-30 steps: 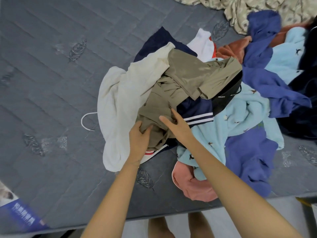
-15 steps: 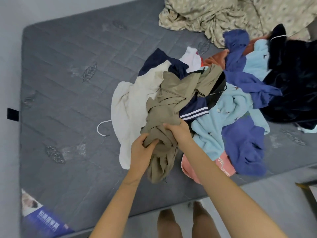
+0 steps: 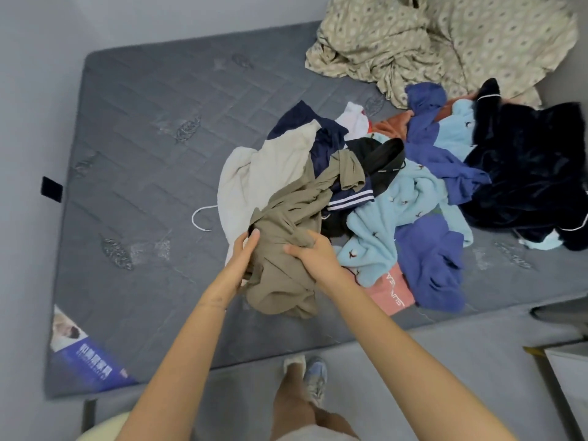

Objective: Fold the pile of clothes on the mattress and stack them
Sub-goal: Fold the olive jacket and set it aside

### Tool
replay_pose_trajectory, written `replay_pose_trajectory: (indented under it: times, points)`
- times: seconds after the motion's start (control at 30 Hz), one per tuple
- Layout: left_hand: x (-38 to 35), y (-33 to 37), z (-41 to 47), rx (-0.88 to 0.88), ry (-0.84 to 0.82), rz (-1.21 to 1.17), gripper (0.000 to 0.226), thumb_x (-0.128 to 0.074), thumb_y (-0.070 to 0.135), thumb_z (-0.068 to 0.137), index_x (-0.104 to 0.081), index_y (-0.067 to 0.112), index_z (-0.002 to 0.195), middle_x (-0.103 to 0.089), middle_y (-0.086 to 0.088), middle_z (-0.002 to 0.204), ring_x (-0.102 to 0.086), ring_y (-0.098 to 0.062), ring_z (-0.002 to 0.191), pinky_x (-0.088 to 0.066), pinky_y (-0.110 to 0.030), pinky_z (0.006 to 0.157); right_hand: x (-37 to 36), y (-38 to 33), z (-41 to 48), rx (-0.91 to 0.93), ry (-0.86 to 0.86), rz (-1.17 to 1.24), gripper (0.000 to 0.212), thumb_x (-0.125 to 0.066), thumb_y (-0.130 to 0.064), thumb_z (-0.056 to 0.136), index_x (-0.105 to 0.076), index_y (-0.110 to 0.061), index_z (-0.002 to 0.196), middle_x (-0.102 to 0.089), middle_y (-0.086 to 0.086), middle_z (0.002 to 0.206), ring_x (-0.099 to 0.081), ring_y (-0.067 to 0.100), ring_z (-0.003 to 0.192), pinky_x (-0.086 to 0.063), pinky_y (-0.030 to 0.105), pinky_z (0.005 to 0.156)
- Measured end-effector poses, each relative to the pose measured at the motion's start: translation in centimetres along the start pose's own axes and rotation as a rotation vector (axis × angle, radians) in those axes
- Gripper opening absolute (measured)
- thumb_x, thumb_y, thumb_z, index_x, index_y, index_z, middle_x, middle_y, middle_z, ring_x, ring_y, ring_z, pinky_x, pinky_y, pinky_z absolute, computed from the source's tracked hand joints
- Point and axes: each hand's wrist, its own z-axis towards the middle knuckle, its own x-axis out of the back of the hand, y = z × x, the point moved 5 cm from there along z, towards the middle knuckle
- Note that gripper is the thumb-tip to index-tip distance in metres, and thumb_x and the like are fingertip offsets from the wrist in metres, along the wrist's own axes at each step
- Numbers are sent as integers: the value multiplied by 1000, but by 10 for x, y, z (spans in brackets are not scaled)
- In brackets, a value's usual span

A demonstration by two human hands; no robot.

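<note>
**Both hands grip the olive shirt**

The fingers of the left hand [image 3: 242, 253] and the right hand [image 3: 315, 254] are curled into a bunched olive shirt [image 3: 286, 214]. It is at the near edge of the clothes pile [image 3: 413, 192] on the grey mattress [image 3: 143, 154].

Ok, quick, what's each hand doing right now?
Left hand: holding the olive shirt by its left side.
Right hand: closed on a bunched fold of the same shirt.

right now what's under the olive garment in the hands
The olive garment drapes over a cream garment and a navy piece with white stripes. The left hand and right hand grip its bunched middle above the mattress. Anything beneath that bunch is covered.
</note>
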Motion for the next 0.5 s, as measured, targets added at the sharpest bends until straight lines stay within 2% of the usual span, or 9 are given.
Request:
replay_pose_trajectory:
  times: [0.03, 0.1, 0.17, 0.23, 0.27, 0.33, 0.4, 0.43, 0.5]
  points:
    - [2, -8, 1, 41, -4, -72, 79, -59, 77, 74, -41, 37, 140, -56, 11, 134, -57, -8, 118, -46, -35, 102, -3, 2, -6, -1, -40, 11, 15, -66, 1, 87, -64, -13, 92, -66, -2, 85, -61, 9, 78, -52, 18, 72]
    - [-1, -16, 0, 94, -63, -231, 71, -58, 71, 80, -50, 29, 137, -60, 1, 133, -59, -17, 120, -44, -40, 104, -11, 5, -19, -2, -123, -15, 16, -66, 0, 87, -64, -15, 91, -67, -2, 87, -62, 8, 79, -52, 18, 73]
    - [-7, -14, -7, 122, -76, -357, 51, -54, 55, 91, -61, 19, 126, -68, -6, 121, -64, -19, 111, -49, -37, 94, -18, 7, -26, 5, -180, -94, 13, -66, 0, 87, -64, -11, 93, -65, -2, 86, -61, 7, 78, -51, 14, 71]
    - [-9, -11, -14, 115, -2, -385, 31, -55, 38, 96, -68, 13, 109, -72, -9, 105, -69, -17, 94, -54, -30, 79, -23, 8, -29, 13, -204, -159, 15, -66, 2, 86, -63, -6, 99, -63, -3, 85, -58, 5, 76, -48, 9, 68]
    - [-6, -11, -15, 82, 43, -375, 24, -57, 30, 96, -68, 11, 106, -72, -10, 105, -70, -16, 90, -55, -29, 76, -25, 8, -31, 19, -216, -188, 17, -66, 2, 86, -63, -4, 101, -63, -3, 84, -57, 4, 76, -47, 8, 67]
    - [6, -9, -17, -5, 118, -353, 22, -59, 18, 95, -66, 7, 112, -69, -15, 113, -69, -18, 94, -56, -29, 79, -25, 10, -31, 14, -259, -239, 18, -68, 0, 85, -64, -6, 101, -64, -2, 86, -59, 7, 79, -47, 12, 71]
    - [21, -1, -20, -78, 150, -341, 24, -57, 13, 95, -62, 5, 117, -69, -12, 114, -67, -21, 100, -56, -29, 82, -26, 10, -33, -44, -313, -297, 14, -72, -10, 84, -67, -9, 98, -67, -1, 89, -61, 9, 83, -49, 16, 73]
    - [28, 4, -22, -109, 166, -327, 24, -56, 11, 95, -61, 6, 119, -69, -10, 112, -67, -20, 101, -56, -29, 83, -27, 8, -32, -57, -302, -304, 17, -74, -18, 85, -68, -10, 98, -68, -2, 91, -62, 8, 85, -48, 14, 71]
    - [40, 20, -25, -179, 198, -285, 22, -57, 9, 95, -61, 8, 116, -71, -4, 105, -68, -15, 96, -56, -26, 82, -29, -3, -24, -16, -122, -288, 34, -74, -33, 84, -69, -11, 109, -67, -6, 103, -61, 7, 98, -45, 13, 77]
